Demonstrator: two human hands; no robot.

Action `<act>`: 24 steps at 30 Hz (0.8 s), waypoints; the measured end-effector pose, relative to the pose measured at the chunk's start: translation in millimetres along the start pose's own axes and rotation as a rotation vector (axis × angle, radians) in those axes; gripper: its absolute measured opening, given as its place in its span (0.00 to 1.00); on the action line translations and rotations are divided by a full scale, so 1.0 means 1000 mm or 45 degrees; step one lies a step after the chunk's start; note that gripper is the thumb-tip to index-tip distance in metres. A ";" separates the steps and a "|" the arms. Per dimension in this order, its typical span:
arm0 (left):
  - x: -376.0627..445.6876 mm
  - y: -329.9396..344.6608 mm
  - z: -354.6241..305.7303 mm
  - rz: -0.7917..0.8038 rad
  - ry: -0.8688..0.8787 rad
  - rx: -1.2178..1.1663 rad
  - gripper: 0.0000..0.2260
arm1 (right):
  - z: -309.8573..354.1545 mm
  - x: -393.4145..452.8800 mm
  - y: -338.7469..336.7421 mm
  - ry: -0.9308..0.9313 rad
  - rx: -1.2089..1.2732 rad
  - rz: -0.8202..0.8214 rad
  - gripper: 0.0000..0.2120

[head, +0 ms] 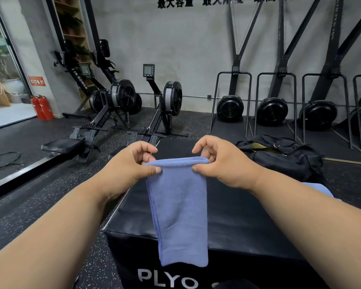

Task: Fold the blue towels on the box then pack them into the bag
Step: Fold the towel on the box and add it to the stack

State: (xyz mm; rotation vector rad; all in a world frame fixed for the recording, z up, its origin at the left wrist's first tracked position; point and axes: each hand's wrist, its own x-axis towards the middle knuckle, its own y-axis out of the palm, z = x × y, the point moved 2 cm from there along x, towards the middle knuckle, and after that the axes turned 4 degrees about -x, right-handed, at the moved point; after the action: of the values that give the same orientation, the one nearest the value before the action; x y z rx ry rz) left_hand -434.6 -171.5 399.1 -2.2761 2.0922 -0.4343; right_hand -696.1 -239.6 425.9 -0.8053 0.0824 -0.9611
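Blue towel (180, 211) hanging below both grips

"PLYO" on box (248, 215) front; "AIR ROWER" on rower (79, 79).

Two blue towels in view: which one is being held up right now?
The long towel hanging in front of the box, pinched at its top edge by the left hand and right hand. The other towel lies on the box behind the right forearm.
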 end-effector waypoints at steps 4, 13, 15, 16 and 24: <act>0.077 -0.007 0.017 -0.194 0.033 0.144 0.20 | -0.032 0.061 0.001 0.017 -0.184 -0.279 0.11; 0.109 0.018 0.122 -0.078 0.092 0.834 0.27 | -0.136 0.091 0.076 0.202 -0.591 0.119 0.29; 0.086 0.030 0.160 0.120 -0.023 0.891 0.25 | -0.160 0.070 0.105 0.195 -0.632 0.277 0.27; 0.074 0.034 0.180 0.205 -0.089 0.928 0.28 | -0.173 0.058 0.119 0.205 -0.640 0.349 0.27; -0.031 0.055 0.252 0.268 -0.126 1.318 0.44 | -0.214 -0.031 0.168 0.154 -0.743 0.426 0.37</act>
State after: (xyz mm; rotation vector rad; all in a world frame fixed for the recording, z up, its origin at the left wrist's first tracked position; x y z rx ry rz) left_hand -435.8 -189.8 140.3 -1.4155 1.4631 -1.0446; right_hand -683.2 -287.0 156.7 -1.2206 0.6064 -0.6662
